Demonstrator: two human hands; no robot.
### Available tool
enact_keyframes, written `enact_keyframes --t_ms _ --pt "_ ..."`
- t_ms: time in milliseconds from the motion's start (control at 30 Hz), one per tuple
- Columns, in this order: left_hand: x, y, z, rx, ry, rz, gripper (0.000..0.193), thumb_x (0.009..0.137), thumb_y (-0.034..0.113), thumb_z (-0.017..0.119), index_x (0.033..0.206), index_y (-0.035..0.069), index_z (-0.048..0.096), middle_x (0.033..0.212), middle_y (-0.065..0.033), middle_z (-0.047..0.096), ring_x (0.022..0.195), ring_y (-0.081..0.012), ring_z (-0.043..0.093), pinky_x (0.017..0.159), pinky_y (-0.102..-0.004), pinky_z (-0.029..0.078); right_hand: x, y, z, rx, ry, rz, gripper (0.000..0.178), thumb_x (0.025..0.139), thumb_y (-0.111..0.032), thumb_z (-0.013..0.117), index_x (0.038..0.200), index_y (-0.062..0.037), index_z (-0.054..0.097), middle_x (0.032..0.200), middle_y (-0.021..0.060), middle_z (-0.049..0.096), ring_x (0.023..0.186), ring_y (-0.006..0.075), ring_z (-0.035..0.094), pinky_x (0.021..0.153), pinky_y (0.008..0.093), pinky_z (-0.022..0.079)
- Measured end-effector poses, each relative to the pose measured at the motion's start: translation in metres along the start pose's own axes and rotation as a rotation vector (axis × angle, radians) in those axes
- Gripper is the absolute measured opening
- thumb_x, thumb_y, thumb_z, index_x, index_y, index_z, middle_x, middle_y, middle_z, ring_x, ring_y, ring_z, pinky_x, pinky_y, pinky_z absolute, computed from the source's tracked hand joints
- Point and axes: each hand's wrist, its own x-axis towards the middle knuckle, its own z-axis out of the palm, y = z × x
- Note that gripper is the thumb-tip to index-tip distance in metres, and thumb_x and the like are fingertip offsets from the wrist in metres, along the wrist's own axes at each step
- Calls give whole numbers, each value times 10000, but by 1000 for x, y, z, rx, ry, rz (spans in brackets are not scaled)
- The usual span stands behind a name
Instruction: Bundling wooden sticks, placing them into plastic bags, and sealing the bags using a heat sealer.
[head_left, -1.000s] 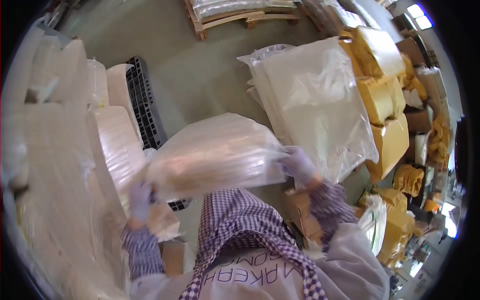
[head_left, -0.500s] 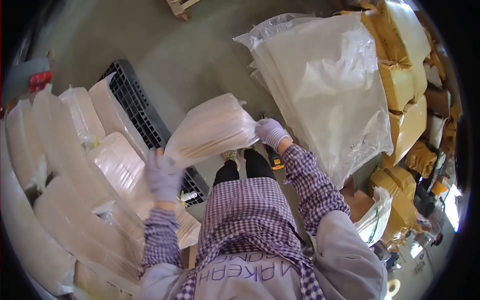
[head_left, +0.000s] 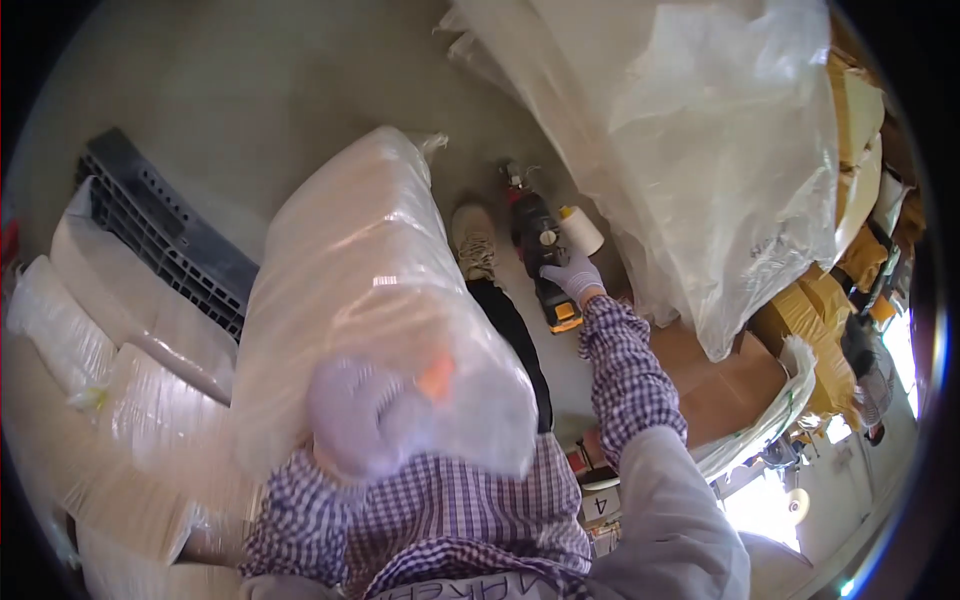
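Observation:
A large bundle in clear plastic (head_left: 350,250) stands before me, its loose see-through end near my apron. My left hand (head_left: 365,415), in a pale lilac glove, is at that near end. Motion smears its fingers, so their grip does not show; a bright orange patch lies beside them. On the floor right of my shoe is a black and red hand-held bag sewing machine (head_left: 535,235) with a yellow-and-black battery. A white thread cone (head_left: 581,232) sits on its side. My right hand (head_left: 572,277), gloved alike, is closed around the machine's handle.
Several wrapped bundles (head_left: 150,300) lie to the left by a black plastic pallet (head_left: 165,220). Big translucent plastic bags (head_left: 690,150) hang at the right, above brown cardboard (head_left: 720,385). Yellow wrapped packages (head_left: 815,310) are piled beyond. A person (head_left: 868,375) is at the far right.
My right hand has let go of the bundle's end and moved down to the sewing machine. My left hand has moved right onto the bundle's near end. The bundle now appears larger and nearer.

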Motion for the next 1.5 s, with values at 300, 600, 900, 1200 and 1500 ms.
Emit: enact_keyframes --t_ms 300,600,900,1200,1500 --pt "-11 3 9 -75 -53 40 268 602 116 704 860 91 635 592 -17 488 495 -189 485 456 -323 389 8 26 33 417 -133 5 365 647 -224 685 904 19 595 693 95 614 610 185 588 575 297 463" --pt "-49 57 8 -154 -9 -297 125 715 189 620 781 83 621 617 -101 571 567 -297 567 499 -383 444 -266 -7 -99 -98 150 -1036 69 689 -54 574 736 -3 577 647 43 568 607 143 571 572 253 446" --pt "-9 91 9 108 18 -433 176 723 259 599 819 113 618 869 -66 571 846 -272 564 688 -389 461 -374 -78 -141 620 46 -387 129 750 -61 562 860 1 587 658 37 575 599 133 549 623 226 439" --pt "-2 89 8 -362 -100 -686 182 818 262 506 853 205 676 848 -98 582 821 -279 574 720 -376 469 -368 -102 -147 361 150 -527 122 688 -70 640 804 -35 621 685 21 588 623 120 560 618 250 463" --pt "-2 92 -8 -351 -225 -655 179 816 202 506 852 230 679 829 -92 595 801 -275 584 734 -378 473 -367 -115 -141 -66 180 -798 389 649 -171 731 971 -13 583 885 98 649 772 218 627 703 305 493"
